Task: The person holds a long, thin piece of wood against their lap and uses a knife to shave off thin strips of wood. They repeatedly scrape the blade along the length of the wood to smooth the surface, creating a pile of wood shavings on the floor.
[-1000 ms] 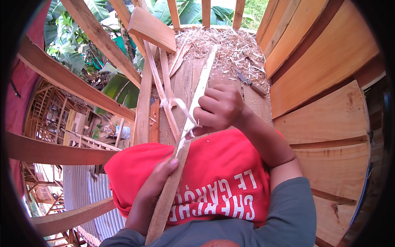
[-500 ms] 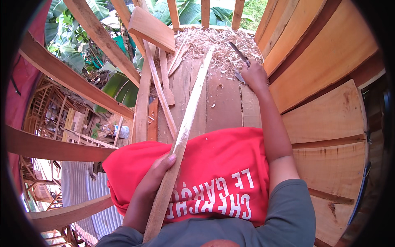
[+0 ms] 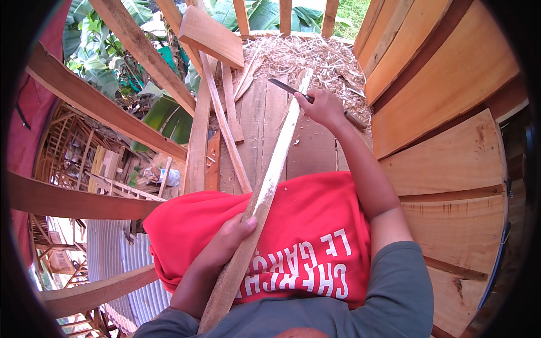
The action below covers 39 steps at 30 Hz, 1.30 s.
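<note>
My left hand (image 3: 232, 239) is wrapped round a long wooden strip (image 3: 280, 147), thumb on top. The strip slants from beside my body over my lap to the wood shavings (image 3: 321, 59). Its far part is pale and freshly cut; its near part is browner and rougher. In my right hand (image 3: 327, 108) is a knife (image 3: 283, 85). The dark blade points left across the far part of the strip; whether it touches the wood I cannot tell. A red printed cloth (image 3: 304, 211) covers my lap beneath the strip.
Just right of my right hand lies a brown, handle-like piece (image 3: 355, 120), partly hidden. Loose boards (image 3: 232, 107) and a thick wood block (image 3: 211, 36) are at the far left. Slats stand along the left; broad planks (image 3: 445, 101) wall the right. Brown floorboards (image 3: 301, 141) lie below.
My right hand has moved left and nearer with the knife, from over the shavings to the strip. The strip's far end has shifted slightly right; my left hand still grips it.
</note>
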Tool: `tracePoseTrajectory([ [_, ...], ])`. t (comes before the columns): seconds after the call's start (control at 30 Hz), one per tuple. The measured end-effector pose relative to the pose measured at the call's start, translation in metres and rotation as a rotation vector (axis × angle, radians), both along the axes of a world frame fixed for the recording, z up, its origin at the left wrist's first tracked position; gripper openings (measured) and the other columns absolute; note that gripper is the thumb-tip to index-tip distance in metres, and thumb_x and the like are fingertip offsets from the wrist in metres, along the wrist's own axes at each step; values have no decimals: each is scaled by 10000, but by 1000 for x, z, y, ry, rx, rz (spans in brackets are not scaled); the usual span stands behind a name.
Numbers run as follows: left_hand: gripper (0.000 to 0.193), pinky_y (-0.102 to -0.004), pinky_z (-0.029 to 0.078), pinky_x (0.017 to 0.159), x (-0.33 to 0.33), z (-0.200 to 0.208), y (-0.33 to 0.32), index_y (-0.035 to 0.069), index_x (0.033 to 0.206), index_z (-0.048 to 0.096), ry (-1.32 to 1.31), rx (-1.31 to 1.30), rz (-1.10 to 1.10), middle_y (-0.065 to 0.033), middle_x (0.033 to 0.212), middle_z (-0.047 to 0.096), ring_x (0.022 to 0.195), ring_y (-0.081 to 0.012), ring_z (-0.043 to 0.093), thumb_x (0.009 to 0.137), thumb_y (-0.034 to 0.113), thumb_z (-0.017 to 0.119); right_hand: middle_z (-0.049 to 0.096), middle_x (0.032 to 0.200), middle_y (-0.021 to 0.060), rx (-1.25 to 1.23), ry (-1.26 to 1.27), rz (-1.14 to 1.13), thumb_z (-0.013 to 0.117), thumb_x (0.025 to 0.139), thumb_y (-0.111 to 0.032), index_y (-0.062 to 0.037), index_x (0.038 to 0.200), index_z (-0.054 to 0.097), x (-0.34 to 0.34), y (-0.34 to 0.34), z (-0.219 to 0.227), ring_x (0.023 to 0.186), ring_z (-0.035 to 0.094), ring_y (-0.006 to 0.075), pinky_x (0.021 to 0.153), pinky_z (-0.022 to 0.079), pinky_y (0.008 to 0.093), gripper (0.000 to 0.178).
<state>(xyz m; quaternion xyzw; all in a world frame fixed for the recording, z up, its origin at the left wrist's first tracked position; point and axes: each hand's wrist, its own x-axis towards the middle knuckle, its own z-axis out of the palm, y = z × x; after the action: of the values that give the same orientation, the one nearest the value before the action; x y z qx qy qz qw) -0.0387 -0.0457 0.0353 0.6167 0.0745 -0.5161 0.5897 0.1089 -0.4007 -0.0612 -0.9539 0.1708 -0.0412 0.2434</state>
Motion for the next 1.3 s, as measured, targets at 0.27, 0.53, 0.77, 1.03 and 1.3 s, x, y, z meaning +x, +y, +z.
tracePoseTrajectory([
  [0.27, 599, -229, 490, 664, -1, 0, 0, -19, 1373, 461, -13, -10, -11, -49, 915, 604, 731, -86, 584, 975, 420, 557, 510, 558, 6, 850, 280, -151, 586, 948, -510, -120, 696, 567, 5, -14, -1, 422, 438, 114, 401, 317, 306, 464],
  [0.53, 652, -263, 466, 854, -5, 2, 2, -25, 1399, 453, -80, -61, -23, -80, 1110, 603, 972, -111, 571, 960, 441, 577, 365, 507, -64, 1397, 364, -105, 555, 969, -518, -163, 707, 441, 1, -28, 16, 352, 245, 52, 334, 154, 239, 456],
  [0.77, 612, -263, 461, 870, -3, -2, 1, -22, 1400, 451, -62, -42, -28, -81, 1125, 603, 986, -111, 569, 982, 413, 552, 584, 607, 44, 381, 103, -68, 564, 927, -603, -94, 720, 624, -2, -25, 4, 523, 563, 180, 487, 432, 342, 552],
  [1.03, 565, -257, 478, 808, -4, -13, 5, -29, 1371, 466, -109, -20, -18, -81, 1066, 610, 910, -107, 581, 998, 389, 533, 726, 812, 136, -53, 180, 74, 504, 918, -659, -39, 914, 748, -9, -1, 33, 908, 708, 320, 838, 531, 437, 667],
  [1.3, 580, -253, 481, 767, -3, -14, 2, -37, 1362, 468, -155, -9, -53, -73, 1022, 603, 868, -101, 580, 991, 403, 543, 434, 519, -6, 755, 443, -107, 512, 974, -561, -107, 702, 551, -2, -23, 9, 420, 371, 115, 406, 272, 314, 531],
])
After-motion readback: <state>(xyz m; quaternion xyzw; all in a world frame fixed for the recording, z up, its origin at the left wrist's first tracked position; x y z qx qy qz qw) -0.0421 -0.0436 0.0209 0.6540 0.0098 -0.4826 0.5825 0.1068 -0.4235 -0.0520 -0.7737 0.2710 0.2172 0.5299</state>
